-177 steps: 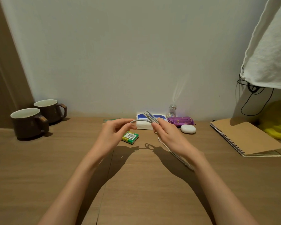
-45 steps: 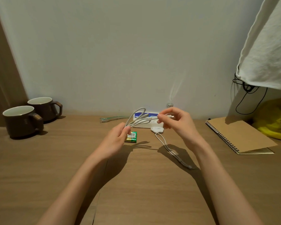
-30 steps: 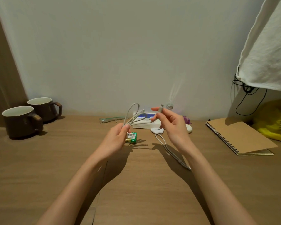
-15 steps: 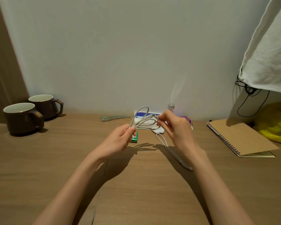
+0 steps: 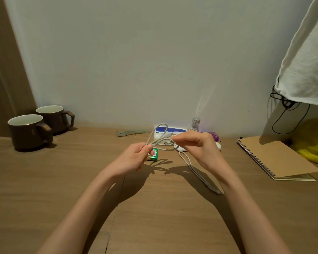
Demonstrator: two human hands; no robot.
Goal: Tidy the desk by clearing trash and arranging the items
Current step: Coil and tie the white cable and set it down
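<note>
Left hand [image 5: 134, 158] pinches looped white cable [image 5: 161, 142]; right hand [image 5: 200, 149] pinches its other side. Green batteries [image 5: 154, 155] just beyond left fingers.

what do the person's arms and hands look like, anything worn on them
Nothing worn that shows. The left hand and right hand are ungloved, with no ring in sight. Both arms are bare down to the bottom edge of the picture: no sleeve, watch or bracelet, and no markings.

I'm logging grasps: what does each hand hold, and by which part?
Both hold the white cable: the left hand pinches the coiled loops at their base, the right hand pinches a strand by the plug end.
</note>
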